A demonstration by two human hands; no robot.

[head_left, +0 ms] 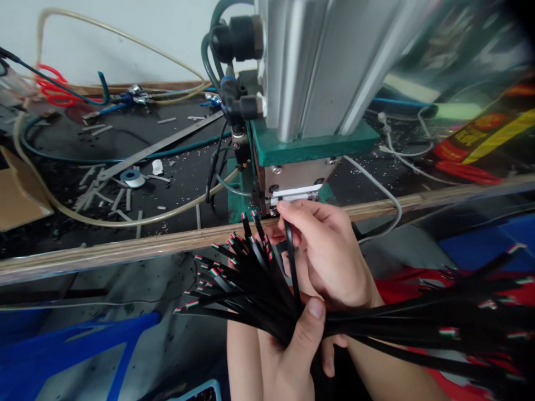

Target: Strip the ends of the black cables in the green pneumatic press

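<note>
My left hand (298, 345) is wrapped round a thick bundle of flat black cables (251, 289), its thumb pressed across the top. Their fanned ends show small red, white and green wire tips. My right hand (330, 245) pinches the end of one black cable (292, 262) between thumb and fingers. That cable stands up from the bundle, its tip at the low front slot of a pneumatic press (296, 178) with a green plate and a silver cylinder. My fingertips and the press hide the cable's very end.
Hoses, scrap pieces, a steel ruler (167, 142), a white tape roll (132, 177) and red-handled scissors (56, 83) lie on the dark bench left of the press. A cardboard box (23, 192) stands far left. A red and yellow package (489, 133) lies right. Below is a blue frame (79, 340).
</note>
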